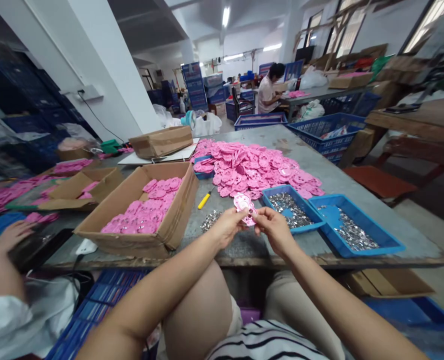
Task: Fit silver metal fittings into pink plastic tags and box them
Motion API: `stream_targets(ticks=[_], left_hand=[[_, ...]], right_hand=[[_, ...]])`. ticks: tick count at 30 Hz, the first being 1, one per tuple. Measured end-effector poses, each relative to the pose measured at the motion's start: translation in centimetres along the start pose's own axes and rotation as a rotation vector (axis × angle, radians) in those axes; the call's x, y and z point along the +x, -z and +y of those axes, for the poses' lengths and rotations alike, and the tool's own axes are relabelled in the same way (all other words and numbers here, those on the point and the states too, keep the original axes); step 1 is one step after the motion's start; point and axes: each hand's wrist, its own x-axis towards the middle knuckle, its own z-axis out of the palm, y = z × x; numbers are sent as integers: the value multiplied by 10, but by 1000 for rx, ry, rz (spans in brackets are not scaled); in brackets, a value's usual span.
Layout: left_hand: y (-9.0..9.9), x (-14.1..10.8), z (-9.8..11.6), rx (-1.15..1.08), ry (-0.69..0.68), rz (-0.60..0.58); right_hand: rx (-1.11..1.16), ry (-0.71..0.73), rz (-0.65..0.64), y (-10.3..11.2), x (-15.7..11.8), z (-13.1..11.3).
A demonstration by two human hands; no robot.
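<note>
Between my two hands is a pink scallop-edged plastic piece (243,201), raised just above the table's near edge. My left hand (228,227) pinches its lower left side, and my right hand (274,226) grips its lower right side with thumb and fingers. A small dark spot shows on the piece near my fingertips; what it is I cannot make out. Beyond the hands spreads a big heap of similar pink pieces (244,167). Small shiny metal parts (210,220) lie loose left of my left hand. To the right, a blue tray (312,227) holds more metal parts.
A second blue tray (392,246) of metal parts sits further right. On the left stands a cardboard box (177,227) with pink pieces inside. A yellow-handled tool (204,200) lies beside it. A co-worker's arm (4,265) is at far left; another person (269,92) sits further back.
</note>
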Motion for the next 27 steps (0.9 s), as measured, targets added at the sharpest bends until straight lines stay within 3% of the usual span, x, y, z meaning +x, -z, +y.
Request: stream_targets(ticks=[5, 9, 13, 17, 27], left_hand=[[5, 1, 6, -200, 2, 181], [29, 8, 18, -169, -20, 293], [42, 16, 20, -153, -28, 374], [41, 22, 17, -95, -37, 372], [41, 25, 14, -2, -36, 292]], right_hand=[[-99, 30, -9, 1, 13, 6], [-248, 91, 133, 20, 35, 31], [-549, 117, 72, 28, 55, 59], [-843, 180, -7, 20, 70, 75], [-1112, 244, -58, 7, 70, 88]])
